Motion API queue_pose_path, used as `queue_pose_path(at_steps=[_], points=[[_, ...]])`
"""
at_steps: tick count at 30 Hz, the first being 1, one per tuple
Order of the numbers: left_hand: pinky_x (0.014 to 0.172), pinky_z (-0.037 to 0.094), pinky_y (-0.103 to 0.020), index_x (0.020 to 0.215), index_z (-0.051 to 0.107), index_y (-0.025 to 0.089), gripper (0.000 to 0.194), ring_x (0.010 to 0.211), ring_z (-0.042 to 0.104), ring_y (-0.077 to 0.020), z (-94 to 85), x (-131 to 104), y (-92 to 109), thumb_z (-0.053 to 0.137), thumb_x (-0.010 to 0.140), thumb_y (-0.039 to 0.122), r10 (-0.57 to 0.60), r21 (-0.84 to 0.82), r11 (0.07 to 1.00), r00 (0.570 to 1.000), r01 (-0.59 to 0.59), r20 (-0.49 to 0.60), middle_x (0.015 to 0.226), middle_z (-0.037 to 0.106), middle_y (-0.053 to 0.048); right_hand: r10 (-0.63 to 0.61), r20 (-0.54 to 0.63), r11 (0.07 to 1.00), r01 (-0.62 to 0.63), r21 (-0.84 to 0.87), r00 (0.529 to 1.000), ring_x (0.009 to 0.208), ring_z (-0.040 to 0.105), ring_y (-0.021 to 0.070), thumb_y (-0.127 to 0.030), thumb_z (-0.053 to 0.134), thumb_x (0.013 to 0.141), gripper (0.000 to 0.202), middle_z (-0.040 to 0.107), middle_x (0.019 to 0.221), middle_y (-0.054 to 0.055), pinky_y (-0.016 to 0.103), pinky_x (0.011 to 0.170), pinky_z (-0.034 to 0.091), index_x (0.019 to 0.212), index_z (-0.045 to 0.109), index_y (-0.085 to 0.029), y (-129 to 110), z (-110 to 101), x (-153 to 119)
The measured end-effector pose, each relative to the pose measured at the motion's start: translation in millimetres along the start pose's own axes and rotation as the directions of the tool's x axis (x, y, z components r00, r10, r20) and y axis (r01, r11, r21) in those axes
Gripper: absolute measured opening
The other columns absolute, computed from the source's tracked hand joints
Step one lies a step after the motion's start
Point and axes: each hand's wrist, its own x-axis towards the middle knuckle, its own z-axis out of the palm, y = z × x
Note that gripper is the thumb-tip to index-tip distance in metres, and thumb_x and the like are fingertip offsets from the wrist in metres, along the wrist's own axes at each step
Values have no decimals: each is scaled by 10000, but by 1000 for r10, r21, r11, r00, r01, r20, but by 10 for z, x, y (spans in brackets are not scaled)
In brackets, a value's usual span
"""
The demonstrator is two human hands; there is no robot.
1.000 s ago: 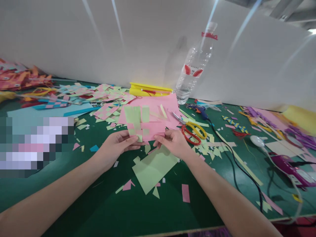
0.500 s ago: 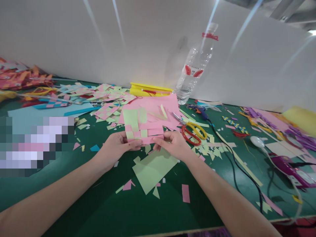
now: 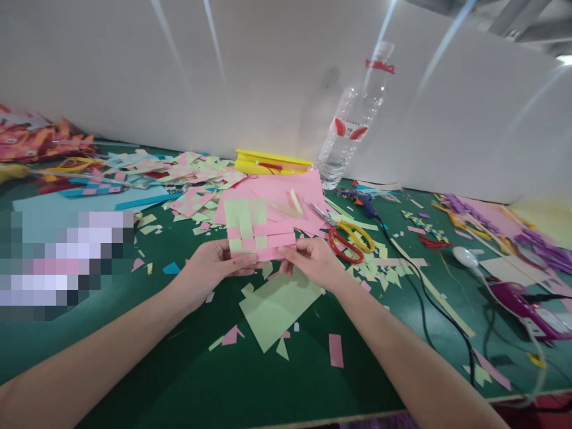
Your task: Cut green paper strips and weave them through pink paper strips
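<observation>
Between both hands is a woven piece of pink and pale green paper strips (image 3: 261,230), held up a little over the table. My left hand (image 3: 221,262) pinches its lower left corner, thumb in front and fingers behind. At the lower right edge, my right hand (image 3: 313,259) grips the same piece between thumb and fingers. The green strips run upright through the pink ones on the left side. Below the hands lies a pale green paper sheet (image 3: 281,310). Behind the weave rests a pink paper sheet (image 3: 308,187) with loose strips on it.
Scissors (image 3: 346,238) with red and yellow handles lie right of my right hand. A plastic bottle (image 3: 353,125) leans at the wall near a glue gun (image 3: 361,199). A black cable (image 3: 424,298) and a purple device (image 3: 522,304) are rightward. Paper scraps (image 3: 196,173) cover the back left.
The two hands stay almost in place on the woven paper. My right thumb has shifted very slightly along the lower pink strip, and the green strips lean a little differently.
</observation>
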Motion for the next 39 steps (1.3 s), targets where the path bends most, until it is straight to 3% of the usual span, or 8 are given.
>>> queue_pose_path(at_steps=[14, 17, 19, 22, 26, 30, 34, 39], points=[[773, 575, -273, 952, 699, 206, 295, 865, 689, -201, -17, -8, 8, 704, 722, 390, 20, 80, 997, 1000, -19, -10, 970, 726, -48, -17, 15, 1000, 17, 10, 1000, 545, 621, 109, -473, 565, 797, 344, 698, 680, 49, 243, 570, 509, 679, 641, -158, 66, -9, 5], [763, 573, -278, 932, 708, 196, 320, 841, 694, -211, -4, -23, 16, 714, 699, 415, 34, 119, 992, 999, -30, -28, 897, 739, -56, -27, -58, 999, 25, -37, 998, 736, 659, 157, -473, 620, 757, 341, 703, 879, 74, 294, 690, 524, 914, 652, -173, 48, -9, 2], [760, 567, -271, 902, 716, 197, 312, 829, 695, -208, 7, -29, 16, 720, 687, 424, 49, 143, 989, 998, -44, -26, 861, 743, -49, -60, -168, 997, 50, -61, 984, 910, 636, 185, -469, 677, 707, 500, 657, 1070, 87, 327, 789, 507, 1121, 576, -207, 32, -8, 4], [740, 563, -278, 862, 720, 200, 299, 801, 696, -207, 24, -36, 9, 714, 683, 440, 78, 224, 972, 997, -77, 4, 831, 745, -38, -99, -231, 994, 87, -62, 968, 1057, 574, 197, -460, 700, 685, 585, 596, 1193, 80, 334, 869, 471, 1194, 522, -235, 6, 7, 4], [726, 555, -330, 852, 708, 182, 317, 800, 694, -242, 56, -62, 14, 675, 712, 465, 88, 368, 924, 995, -102, 55, 822, 744, -52, -61, -189, 995, 44, -92, 980, 834, 616, 168, -479, 673, 701, 359, 668, 939, 39, 275, 696, 482, 943, 651, -215, -31, 60, -22], [730, 555, -337, 885, 687, 164, 350, 803, 694, -249, 79, -92, 49, 673, 712, 468, 94, 369, 923, 994, -108, 55, 829, 742, -65, -13, -164, 991, -10, -136, 986, 489, 444, 95, -533, 623, 722, 358, 522, 555, -16, 230, 451, 340, 680, 663, -180, -54, 83, -48], [754, 556, -306, 1027, 647, 204, 423, 863, 686, -233, 66, -91, 68, 736, 662, 399, 128, 265, 953, 989, -144, 75, 969, 726, -50, -30, -262, 994, 2, -109, 965, 493, 396, 89, -522, 658, 693, 360, 461, 521, -27, 225, 450, 310, 605, 640, -173, -61, 55, -38], [782, 552, -308, 906, 691, 213, 288, 868, 686, -237, 51, -86, 50, 720, 684, 395, 128, 280, 948, 988, -147, 88, 869, 743, -33, 12, -287, 999, -22, -30, 958, 513, 442, 103, -527, 662, 686, 357, 506, 545, -15, 235, 473, 340, 638, 657, -173, -59, 41, -37]])
